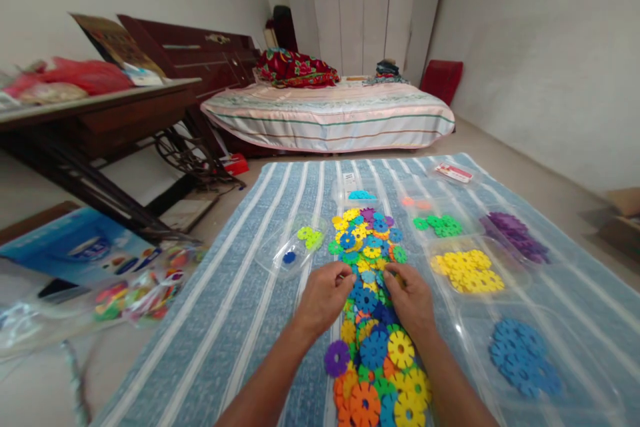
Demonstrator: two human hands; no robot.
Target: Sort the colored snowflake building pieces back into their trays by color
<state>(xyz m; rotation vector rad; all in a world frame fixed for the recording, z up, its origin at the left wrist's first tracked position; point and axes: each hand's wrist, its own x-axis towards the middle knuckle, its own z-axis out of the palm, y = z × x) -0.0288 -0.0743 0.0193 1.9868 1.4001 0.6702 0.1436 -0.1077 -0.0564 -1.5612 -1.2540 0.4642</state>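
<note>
A long heap of notched plastic discs [375, 350] in mixed colours runs down the middle of the cloth-covered table. My left hand [326, 295] is at the heap's left side, fingers curled and thumb near the fingertips. Opposite it, my right hand [411, 299] has thumb and fingers drawn together over the heap. Whatever either hand pinches is too small or hidden to make out. Sorted discs lie in clear plastic trays: yellow discs [469, 271], blue discs [523, 355], purple discs [517, 237], green discs [440, 225], light blue discs [362, 195] and lime discs [311, 237].
One dark blue disc [289, 257] shares the left tray with the lime ones. At the far right corner lies a red and white card [454, 173]. A striped bed [330, 117] stands beyond; a sewing-machine table [100, 103] is at left above bagged items on the floor.
</note>
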